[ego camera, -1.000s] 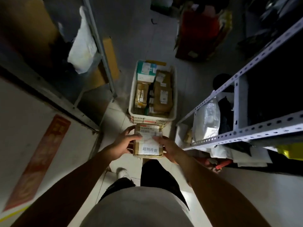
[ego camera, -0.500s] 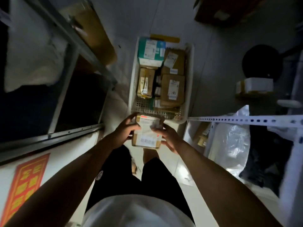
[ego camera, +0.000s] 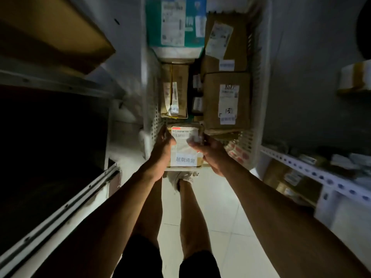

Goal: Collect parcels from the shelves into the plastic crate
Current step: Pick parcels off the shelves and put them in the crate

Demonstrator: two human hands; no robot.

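1. The crate (ego camera: 259, 81), a white perforated plastic one on the floor, now fills the upper middle of the view; a second ago it was seen small and well ahead. From this it is judged that the person has bent down over it to set a parcel in.
2. The shelves are seen at both sides: a metal rack (ego camera: 313, 167) at the right with goods under it, and a dark shelf (ego camera: 60, 197) at the left.
3. The far end and the right side of the crate are already taken up by boxes: a teal box (ego camera: 176, 23) at the far edge, a brown box (ego camera: 226, 99) along the right wall, and a narrower box (ego camera: 174, 91) by the left wall.
4. The parcel (ego camera: 185, 149), a small labelled carton, is held over the near edge of the crate; a second ago it was short of that edge.
5. The parcel is gripped at its left side by the left hand (ego camera: 162, 147) and at its right side by the right hand (ego camera: 208, 151), fingers curled round it.
6. Bare mesh floor is seen at the near right corner, so room is judged to remain. The parcel is not yet released.
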